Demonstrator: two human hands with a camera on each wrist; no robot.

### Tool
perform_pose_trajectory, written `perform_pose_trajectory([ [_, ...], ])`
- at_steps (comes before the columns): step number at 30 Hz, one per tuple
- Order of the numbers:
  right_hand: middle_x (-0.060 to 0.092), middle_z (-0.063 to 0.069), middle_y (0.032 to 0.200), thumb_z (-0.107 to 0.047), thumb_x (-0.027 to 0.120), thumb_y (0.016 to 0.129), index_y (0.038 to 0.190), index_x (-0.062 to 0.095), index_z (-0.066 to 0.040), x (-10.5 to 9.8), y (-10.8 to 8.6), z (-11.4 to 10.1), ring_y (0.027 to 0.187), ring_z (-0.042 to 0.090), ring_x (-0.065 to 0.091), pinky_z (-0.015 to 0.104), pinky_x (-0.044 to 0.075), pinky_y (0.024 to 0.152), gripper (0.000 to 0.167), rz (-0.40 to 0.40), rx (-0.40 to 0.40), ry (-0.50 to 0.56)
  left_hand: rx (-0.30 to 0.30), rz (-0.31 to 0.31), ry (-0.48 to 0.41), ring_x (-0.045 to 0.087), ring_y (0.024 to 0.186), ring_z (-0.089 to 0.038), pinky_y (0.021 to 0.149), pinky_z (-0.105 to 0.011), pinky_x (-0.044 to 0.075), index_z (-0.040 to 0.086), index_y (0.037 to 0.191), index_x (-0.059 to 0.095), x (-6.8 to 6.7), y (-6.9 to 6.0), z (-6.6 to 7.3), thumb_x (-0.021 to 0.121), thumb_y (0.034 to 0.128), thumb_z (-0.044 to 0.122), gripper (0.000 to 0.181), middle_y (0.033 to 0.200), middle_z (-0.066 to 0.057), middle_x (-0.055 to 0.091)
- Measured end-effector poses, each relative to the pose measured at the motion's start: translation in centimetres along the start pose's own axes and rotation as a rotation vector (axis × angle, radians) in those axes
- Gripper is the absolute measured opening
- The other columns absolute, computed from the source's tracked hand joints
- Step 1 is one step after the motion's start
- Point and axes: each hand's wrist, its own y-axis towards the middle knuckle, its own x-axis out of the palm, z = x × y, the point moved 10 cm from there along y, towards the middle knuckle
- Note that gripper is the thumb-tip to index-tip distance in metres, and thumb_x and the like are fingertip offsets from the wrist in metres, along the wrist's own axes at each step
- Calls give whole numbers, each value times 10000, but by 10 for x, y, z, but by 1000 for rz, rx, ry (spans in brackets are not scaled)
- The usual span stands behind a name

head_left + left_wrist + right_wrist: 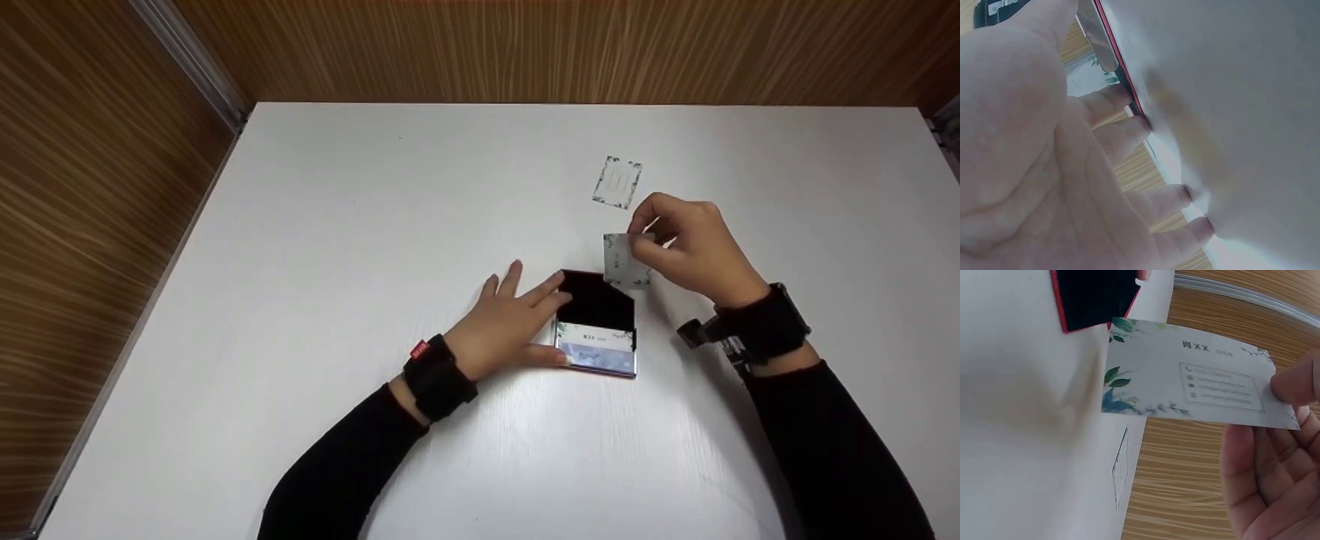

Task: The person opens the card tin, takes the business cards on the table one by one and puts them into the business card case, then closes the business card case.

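Note:
A business card (pixel 1145 371) with leaf decoration and printed text is pinched between the thumb and fingers of my right hand (pixel 686 244), raised above the table. Below and left of it lies a card case (pixel 596 300), its dark flap folded open toward the far side. Inside the case's near half sits another leaf-patterned card (pixel 596 337), partly covered by the shiny pocket. My left hand (pixel 514 322) rests at the case's left side with its fingers spread; the thumb touches the near left corner and two fingertips touch the left edge of the flap.
One more leaf-bordered card (pixel 617 182) lies flat on the white table (pixel 375 225), beyond the right hand. A wood-grain panel (pixel 562 52) stands along the table's far edge, and another wood-grain panel (pixel 90 225) is at the left.

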Motion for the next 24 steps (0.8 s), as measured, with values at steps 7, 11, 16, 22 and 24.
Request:
perform_pose_trajectory([
  [7, 688, -38, 879, 101, 541, 806, 1098, 762, -194, 1, 0, -7, 619, 64, 518, 163, 416, 593, 471, 2, -62, -20, 0, -8, -4, 48, 1492, -511, 1155, -660, 185, 227, 1573, 309, 1, -1, -1, 596, 876, 663, 871, 1679, 30, 141],
  [11, 646, -33, 852, 107, 542, 806, 1070, 764, -170, 4, 0, -7, 594, 63, 464, 180, 385, 583, 442, -11, -68, -19, -9, -7, -4, 40, 1497, -500, 1164, -646, 178, 237, 1574, 310, 1, 0, -2, 603, 877, 662, 867, 1679, 44, 137],
  [16, 608, 4, 712, 122, 580, 787, 909, 665, -46, 5, 0, -16, 520, 63, 458, 166, 368, 492, 225, -37, -14, 74, -11, 1, -6, 44, 1496, -502, 1164, -642, 179, 239, 1569, 322, 1, 0, -2, 614, 869, 661, 867, 1677, 49, 143],
  [22, 606, 48, 692, 76, 580, 789, 837, 588, 1, 14, -3, -29, 599, 82, 516, 194, 413, 534, 89, -171, 9, 208, -14, -4, -10, 53, 1494, -504, 1158, -655, 181, 248, 1560, 329, 0, 0, -3, 613, 866, 661, 856, 1670, 14, 177],
  [24, 605, 26, 695, 72, 599, 786, 827, 586, -34, 21, -5, -23, 612, 85, 534, 205, 432, 544, 114, -233, 8, 224, -16, -6, -6, 56, 1495, -502, 1155, -660, 183, 258, 1539, 356, 0, 0, -3, 609, 866, 664, 825, 1663, -7, 205],
])
